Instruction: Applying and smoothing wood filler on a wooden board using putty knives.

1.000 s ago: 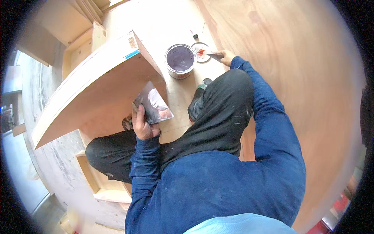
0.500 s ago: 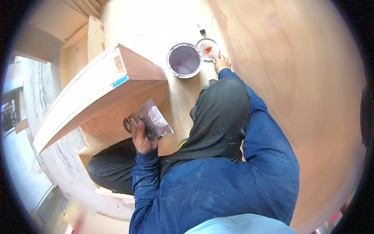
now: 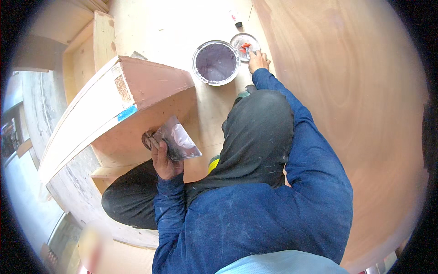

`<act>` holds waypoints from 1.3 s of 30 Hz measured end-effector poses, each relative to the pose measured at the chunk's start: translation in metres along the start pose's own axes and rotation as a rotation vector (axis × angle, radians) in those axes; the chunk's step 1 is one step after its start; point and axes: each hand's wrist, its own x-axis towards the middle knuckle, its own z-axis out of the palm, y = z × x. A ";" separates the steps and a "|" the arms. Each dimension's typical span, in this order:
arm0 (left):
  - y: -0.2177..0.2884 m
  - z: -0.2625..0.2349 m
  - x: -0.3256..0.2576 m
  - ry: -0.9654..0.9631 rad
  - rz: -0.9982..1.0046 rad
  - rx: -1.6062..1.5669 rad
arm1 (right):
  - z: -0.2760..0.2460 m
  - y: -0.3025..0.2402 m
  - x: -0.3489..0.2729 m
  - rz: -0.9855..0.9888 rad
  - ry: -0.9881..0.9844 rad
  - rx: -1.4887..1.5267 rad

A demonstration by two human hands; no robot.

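Note:
In my left hand [image 3: 165,165] is a wide, flat putty knife [image 3: 180,139], its shiny blade smeared with grey filler. A round, brown-stained piece [image 3: 147,139] sits at the fingertips of that hand; what it is I cannot make out. My right hand [image 3: 259,61] reaches forward to a round lid [image 3: 234,40] that carries a dab of red-orange paste [image 3: 245,47]. The right fingers are pinched at the lid's near edge, and what is between them is too small to tell. Just left of the lid stands an open tin [image 3: 216,64] of greyish-purple filler.
A tube with a black cap [image 3: 238,23] lies beyond the lid. On the left rises an angled wooden structure [image 3: 155,82] with a pinkish face and blue tape [image 3: 127,113]. A large curved plywood panel [image 3: 356,114] fills the right side. My bent knee [image 3: 260,128] is between my arms.
The tin, lid and tube sit slightly higher in view, and the wooden structure's corner has shifted left and down. My right hand has moved a little upward with the lid; the left still holds the putty knife.

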 end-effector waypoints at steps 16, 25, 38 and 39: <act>0.018 -0.011 -0.011 0.006 0.014 -0.032 | -0.025 0.032 -0.022 -0.126 -0.243 0.871; 0.032 -0.019 -0.022 0.012 -0.129 -0.462 | -0.129 0.063 -0.052 -0.385 -0.113 1.250; 0.063 0.008 -0.082 -0.091 0.472 0.025 | -0.295 -0.108 -0.332 -1.422 0.377 0.405; 0.061 0.008 -0.084 -0.083 0.498 0.007 | -0.293 -0.114 -0.346 -1.436 0.380 0.392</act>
